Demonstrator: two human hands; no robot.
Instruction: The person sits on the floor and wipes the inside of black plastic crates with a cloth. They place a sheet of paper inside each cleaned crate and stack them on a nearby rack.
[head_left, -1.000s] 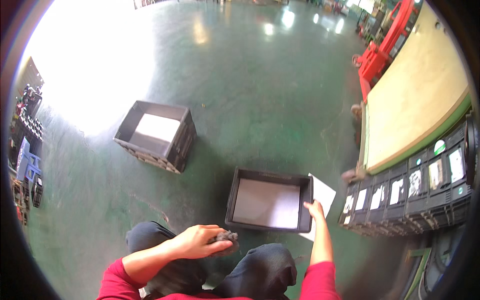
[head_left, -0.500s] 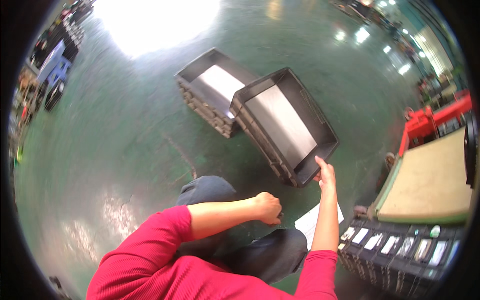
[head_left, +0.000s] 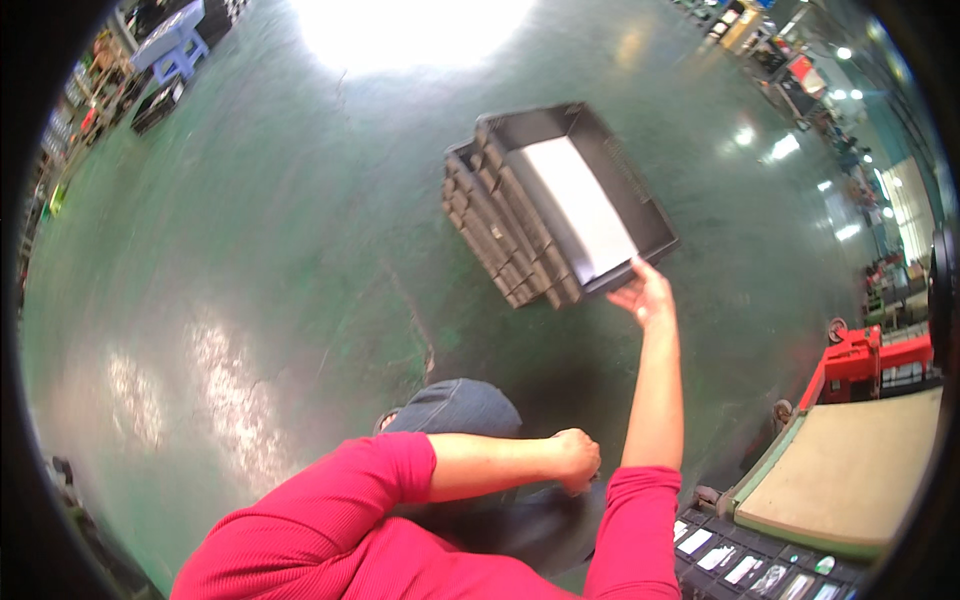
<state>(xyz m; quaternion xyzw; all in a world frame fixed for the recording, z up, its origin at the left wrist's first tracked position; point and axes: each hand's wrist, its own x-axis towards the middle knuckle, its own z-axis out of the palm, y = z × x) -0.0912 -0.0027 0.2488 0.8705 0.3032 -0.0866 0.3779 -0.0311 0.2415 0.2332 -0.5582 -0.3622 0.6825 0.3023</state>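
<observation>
Over the lower bins, top bin is overlapping more than a sec ago, so they're nearly lining up, tho still offset. It's sitting just ahead-left of R hand, which is touching its near rim; can't tell if gripping, ditto L hand.

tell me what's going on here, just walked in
Someone in a red top has a dark crate by its near edge with the right hand. A white sheet lies inside. The crate is at a stack of similar crates; whether its weight rests there is unclear. The left hand is near the body, its contents hidden.
</observation>
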